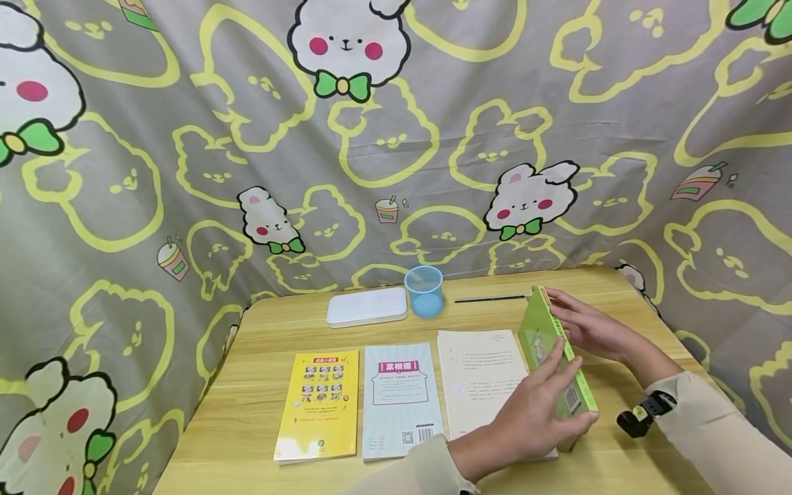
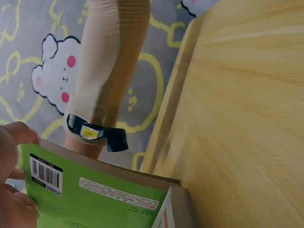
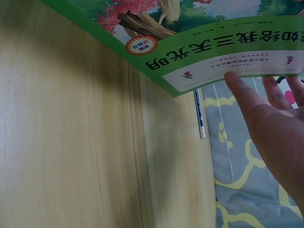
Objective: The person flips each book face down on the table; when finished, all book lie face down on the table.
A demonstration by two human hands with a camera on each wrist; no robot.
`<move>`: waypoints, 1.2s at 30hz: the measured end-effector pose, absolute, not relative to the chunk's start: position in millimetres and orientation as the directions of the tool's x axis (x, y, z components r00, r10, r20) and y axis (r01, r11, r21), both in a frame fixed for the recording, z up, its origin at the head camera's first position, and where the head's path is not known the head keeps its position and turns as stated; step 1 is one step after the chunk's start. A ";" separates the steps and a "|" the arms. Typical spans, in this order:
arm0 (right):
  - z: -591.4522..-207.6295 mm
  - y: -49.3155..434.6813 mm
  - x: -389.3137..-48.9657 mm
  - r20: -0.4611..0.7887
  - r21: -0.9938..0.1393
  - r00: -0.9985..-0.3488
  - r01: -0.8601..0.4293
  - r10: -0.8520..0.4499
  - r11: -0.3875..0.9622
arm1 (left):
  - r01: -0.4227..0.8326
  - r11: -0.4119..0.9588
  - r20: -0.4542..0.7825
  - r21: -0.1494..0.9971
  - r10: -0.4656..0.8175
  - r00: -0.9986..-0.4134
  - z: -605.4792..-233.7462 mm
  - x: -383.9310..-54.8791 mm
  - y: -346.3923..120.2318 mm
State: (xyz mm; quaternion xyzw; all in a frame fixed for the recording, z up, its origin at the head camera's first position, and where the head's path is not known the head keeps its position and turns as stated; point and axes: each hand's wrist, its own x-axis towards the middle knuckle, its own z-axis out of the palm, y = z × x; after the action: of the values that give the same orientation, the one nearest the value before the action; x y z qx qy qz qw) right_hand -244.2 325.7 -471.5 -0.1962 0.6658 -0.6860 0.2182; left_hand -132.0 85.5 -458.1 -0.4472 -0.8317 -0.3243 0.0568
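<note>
A green book (image 1: pixel 537 337) stands on its edge at the right of the table, between both hands. My left hand (image 1: pixel 526 416) grips its near end, fingers spread over the spine side. At the far upper end, my right hand (image 1: pixel 594 333) holds the other side. The left wrist view shows the book's green back cover (image 2: pixel 104 190) with a barcode, the left thumb at its edge. In the right wrist view its illustrated front cover (image 3: pixel 213 52) faces the camera, a right fingertip against it. A cream-coloured book (image 1: pixel 473 364) lies flat just left of it.
A light blue book (image 1: pixel 402 419) and a yellow book (image 1: pixel 322 405) lie flat in the same row. Behind them are a white case (image 1: pixel 367 307), a blue translucent cup (image 1: pixel 425 299) and a pencil (image 1: pixel 491 298). A patterned curtain (image 1: pixel 396 158) hangs along the table's back edge.
</note>
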 end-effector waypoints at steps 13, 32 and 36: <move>-468.6 327.1 -243.0 0.039 -0.998 -0.864 -0.053 -0.501 0.014 | 0.692 0.465 0.309 0.552 0.657 -0.688 -467.1 -128.5 96.4; -469.0 339.7 -239.6 0.068 -0.998 -0.872 -0.065 -0.484 -0.023 | 0.509 0.538 0.088 0.672 0.625 -0.776 -492.3 -128.9 108.5; -470.7 344.3 -239.4 0.068 -0.998 -0.872 -0.066 -0.485 -0.021 | 0.532 0.551 0.099 0.643 0.629 -0.771 -498.7 -129.3 112.1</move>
State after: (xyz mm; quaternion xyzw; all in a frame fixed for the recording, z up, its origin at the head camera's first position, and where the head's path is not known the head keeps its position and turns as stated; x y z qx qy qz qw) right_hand -239.4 344.3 -470.7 -0.2019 0.6826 -0.6855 0.1531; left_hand -129.3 112.1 -498.7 -0.3307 -0.8778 -0.3391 -0.0716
